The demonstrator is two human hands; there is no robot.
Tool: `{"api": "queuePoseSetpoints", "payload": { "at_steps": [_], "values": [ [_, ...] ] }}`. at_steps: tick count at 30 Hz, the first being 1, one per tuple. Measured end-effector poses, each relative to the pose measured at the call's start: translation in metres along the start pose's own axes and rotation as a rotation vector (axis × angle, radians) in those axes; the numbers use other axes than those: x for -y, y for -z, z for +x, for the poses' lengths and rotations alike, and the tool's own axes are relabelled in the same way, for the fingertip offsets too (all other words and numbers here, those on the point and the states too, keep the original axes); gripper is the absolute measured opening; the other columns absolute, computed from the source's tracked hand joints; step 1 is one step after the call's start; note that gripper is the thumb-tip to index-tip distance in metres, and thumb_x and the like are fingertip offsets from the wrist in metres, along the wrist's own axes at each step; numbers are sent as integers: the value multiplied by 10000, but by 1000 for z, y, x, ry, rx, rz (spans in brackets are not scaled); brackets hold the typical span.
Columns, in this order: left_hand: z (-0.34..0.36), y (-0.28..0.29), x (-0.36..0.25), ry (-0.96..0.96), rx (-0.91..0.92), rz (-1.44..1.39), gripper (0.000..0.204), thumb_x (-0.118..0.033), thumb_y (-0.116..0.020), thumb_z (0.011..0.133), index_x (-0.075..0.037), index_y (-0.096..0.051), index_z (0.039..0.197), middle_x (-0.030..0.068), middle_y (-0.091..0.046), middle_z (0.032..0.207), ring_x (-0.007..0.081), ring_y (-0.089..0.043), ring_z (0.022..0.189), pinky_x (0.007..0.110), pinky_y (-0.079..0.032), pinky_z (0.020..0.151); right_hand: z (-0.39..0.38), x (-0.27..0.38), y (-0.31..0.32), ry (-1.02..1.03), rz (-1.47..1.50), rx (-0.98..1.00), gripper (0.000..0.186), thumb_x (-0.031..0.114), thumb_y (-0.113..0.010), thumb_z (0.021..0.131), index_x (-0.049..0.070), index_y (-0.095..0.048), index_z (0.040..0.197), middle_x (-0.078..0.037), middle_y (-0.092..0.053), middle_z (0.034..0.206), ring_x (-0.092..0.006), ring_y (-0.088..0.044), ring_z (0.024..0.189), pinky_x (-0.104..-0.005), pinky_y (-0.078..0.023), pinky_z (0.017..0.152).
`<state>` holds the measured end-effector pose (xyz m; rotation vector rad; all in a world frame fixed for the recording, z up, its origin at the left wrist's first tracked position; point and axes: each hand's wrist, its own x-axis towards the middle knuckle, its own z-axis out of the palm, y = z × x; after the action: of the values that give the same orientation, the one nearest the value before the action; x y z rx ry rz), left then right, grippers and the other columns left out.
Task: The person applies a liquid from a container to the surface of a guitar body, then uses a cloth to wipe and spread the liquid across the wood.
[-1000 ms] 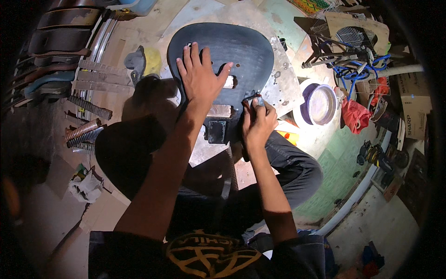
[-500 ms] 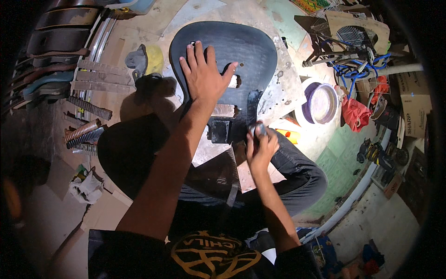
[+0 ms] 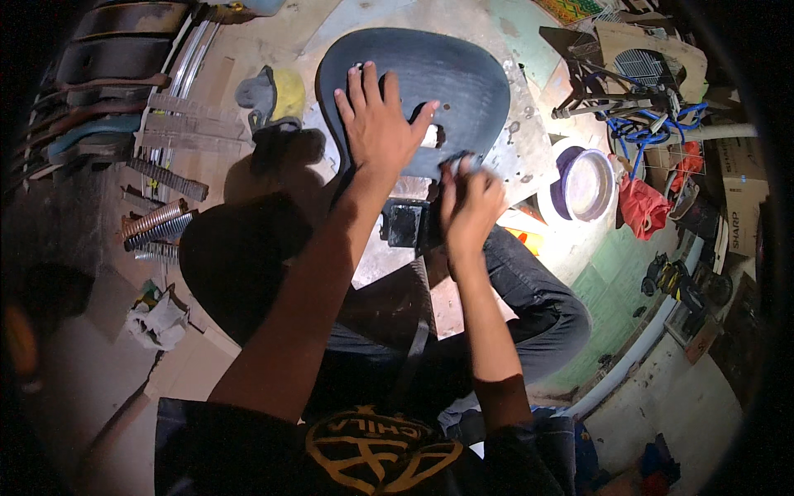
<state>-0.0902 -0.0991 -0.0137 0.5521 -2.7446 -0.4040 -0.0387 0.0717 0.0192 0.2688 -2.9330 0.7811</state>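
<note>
A black electric guitar body (image 3: 463,74) lies over my crossed legs, its rounded end away from me. Several cutouts open through it, among them a square dark cavity (image 3: 404,225) near my side. My left hand (image 3: 379,124) rests flat on the left part of its face, fingers spread, gripping nothing. Closed around a small dark grey block (image 3: 460,164), my right hand (image 3: 477,202) is at the right edge of the body. The hand is slightly blurred and covers most of the block, so its exact kind is hidden.
A purple-and-white basin (image 3: 583,186) stands at the right, with a red cloth (image 3: 645,208) beside it. Blue cords (image 3: 641,124) tangle around metal parts farther right. A yellow-and-grey respirator-like item (image 3: 277,95) lies left of the body. More curved bodies (image 3: 103,103) are stacked far left.
My right hand has moved away from me along the guitar body's right edge with the block. My left hand stays on the same spot of the body, while the whole view has shifted slightly.
</note>
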Motion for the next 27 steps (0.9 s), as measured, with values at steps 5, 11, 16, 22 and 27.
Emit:
{"api": "queuePoseSetpoints", "payload": {
  "at_steps": [5, 11, 16, 22, 27],
  "values": [
    [6, 6, -1, 11, 20, -3, 789, -641, -581, 916, -6, -525, 1381, 255, -409, 1526, 425, -291, 1470, 629, -216, 1172, -70, -3, 12, 149, -58, 32, 473, 131, -751, 844, 210, -642, 1298, -191, -627, 1251, -364, -570, 1125, -501, -387, 919],
    [2, 3, -4, 9, 6, -44, 778, -628, -589, 917, -1, -529, 1374, 257, -422, 1516, 429, -296, 1469, 638, -219, 1169, 12, 1, 1, 48, -8, -21, 328, 184, -753, 860, 110, -661, 1166, -225, -619, 1176, -417, -567, 1075, -528, -395, 906],
    [2, 7, -1, 9, 16, -20, 778, -626, -594, 915, 1, -530, 1372, 250, -423, 1519, 435, -308, 1462, 638, -218, 1170, -51, -1, 15, 195, -31, 70, 369, 186, -764, 859, 139, -652, 1207, -190, -627, 1177, -397, -568, 1097, -533, -389, 889],
    [7, 3, 0, 15, -17, -41, 770, -632, -598, 908, -10, -547, 1358, 252, -433, 1505, 434, -314, 1458, 635, -227, 1166, 14, -2, -3, 68, 100, -33, 289, 167, -738, 887, 133, -664, 1164, -196, -631, 1137, -400, -573, 1031, -498, -409, 829],
    [4, 6, -3, 17, 8, -45, 764, -634, -586, 914, -18, -539, 1364, 249, -426, 1512, 435, -317, 1455, 633, -215, 1170, -53, -8, 25, 270, -42, 162, 307, 176, -807, 820, 153, -672, 1095, -186, -633, 1228, -383, -575, 1082, -501, -398, 867]
  ]
}}
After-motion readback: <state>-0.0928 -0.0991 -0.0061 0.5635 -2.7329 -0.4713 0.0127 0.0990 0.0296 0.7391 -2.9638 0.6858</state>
